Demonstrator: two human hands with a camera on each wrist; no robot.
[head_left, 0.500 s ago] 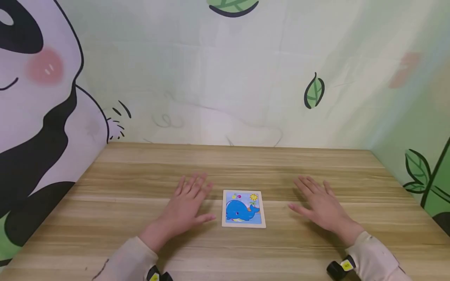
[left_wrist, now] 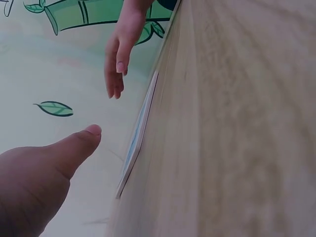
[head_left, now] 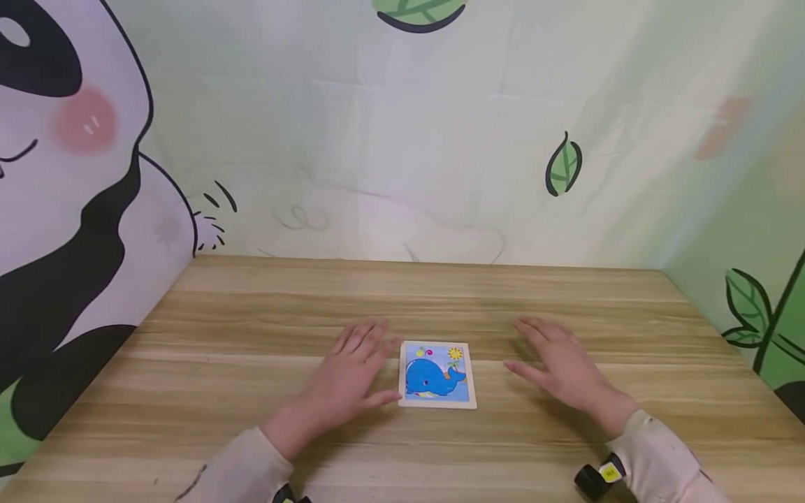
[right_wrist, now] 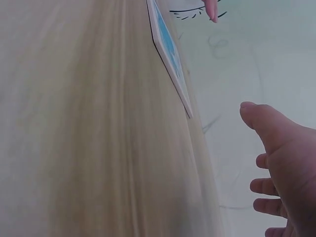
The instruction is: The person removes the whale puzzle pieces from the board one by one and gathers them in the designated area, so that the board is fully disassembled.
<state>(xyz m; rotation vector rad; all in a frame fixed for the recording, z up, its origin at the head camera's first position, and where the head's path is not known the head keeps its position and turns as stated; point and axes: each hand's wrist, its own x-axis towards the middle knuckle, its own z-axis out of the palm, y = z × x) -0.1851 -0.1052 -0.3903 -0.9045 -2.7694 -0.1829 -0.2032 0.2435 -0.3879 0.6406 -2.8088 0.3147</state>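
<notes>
A square picture board (head_left: 437,375) with a pale frame and a blue whale on it lies flat on the wooden table (head_left: 189,391). Just left of it is my left hand (head_left: 342,384), fingers spread and straight, thumb and index tips right at the board's left edge in the head view. My right hand (head_left: 562,367) hovers to the right with a gap to the board, its fingers extended and holding nothing. From the left wrist view the board (left_wrist: 138,133) shows as a thin slab, with my left thumb (left_wrist: 79,148) raised above the tabletop.
Behind the table rises a pale wall (head_left: 402,140) painted with leaves. A large painted panda (head_left: 94,209) covers the left side, and green plants (head_left: 748,307) are drawn at the right. A black wrist camera (head_left: 594,480) sits at my right cuff.
My left hand has moved right, up to the board's left edge. My right hand has shifted a little left, toward the board. The board stays in its place on the table.
</notes>
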